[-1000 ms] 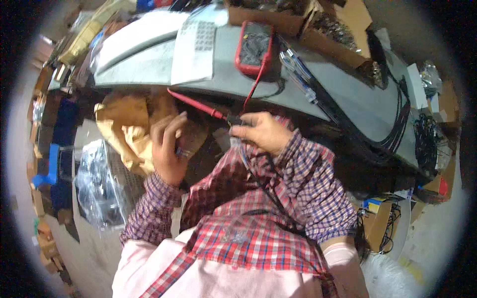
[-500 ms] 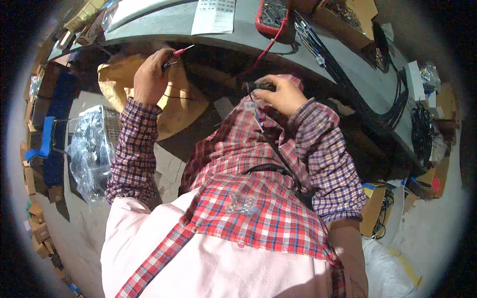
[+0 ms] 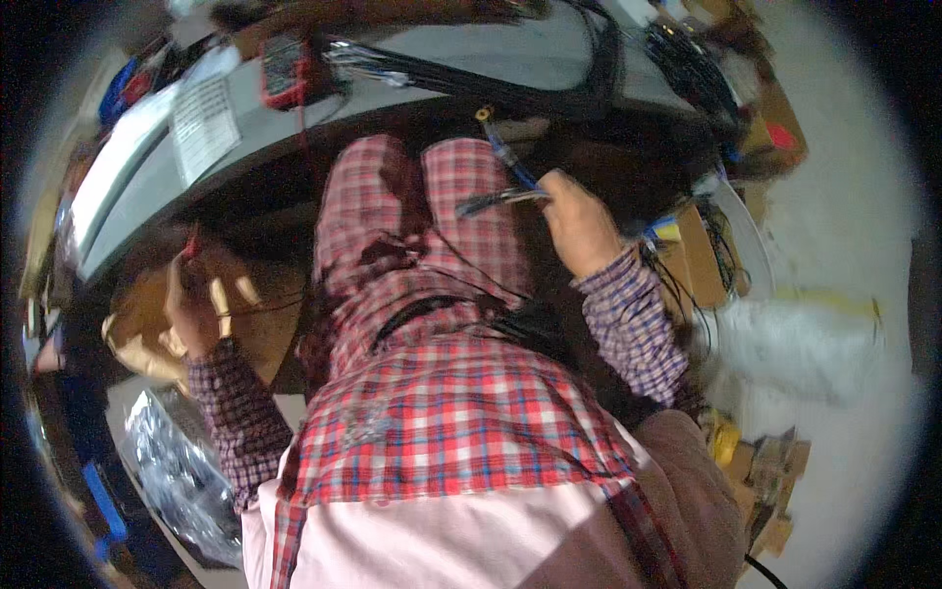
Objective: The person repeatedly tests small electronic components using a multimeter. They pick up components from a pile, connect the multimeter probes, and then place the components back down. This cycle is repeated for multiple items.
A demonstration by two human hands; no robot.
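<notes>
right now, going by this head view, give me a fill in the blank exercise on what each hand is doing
1. The right hand grips a bundle of ____ wires.
2. The left hand holds a slim ____ probe beside a tan bag.
3. The red meter lies on the grey ____.
4. Both forearms wear ____ sleeves.

Missing words: black; red; table; plaid

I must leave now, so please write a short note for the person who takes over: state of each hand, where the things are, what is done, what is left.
Left hand: raised at the left, below the table edge, closed on a red probe.
Right hand: closed on a dark, thin tool with a blue part, under the grey table.
Red meter lies on the table beside a paper sheet.
Done: both tools in hand.
Left: neither tip touches anything I can see.
</notes>
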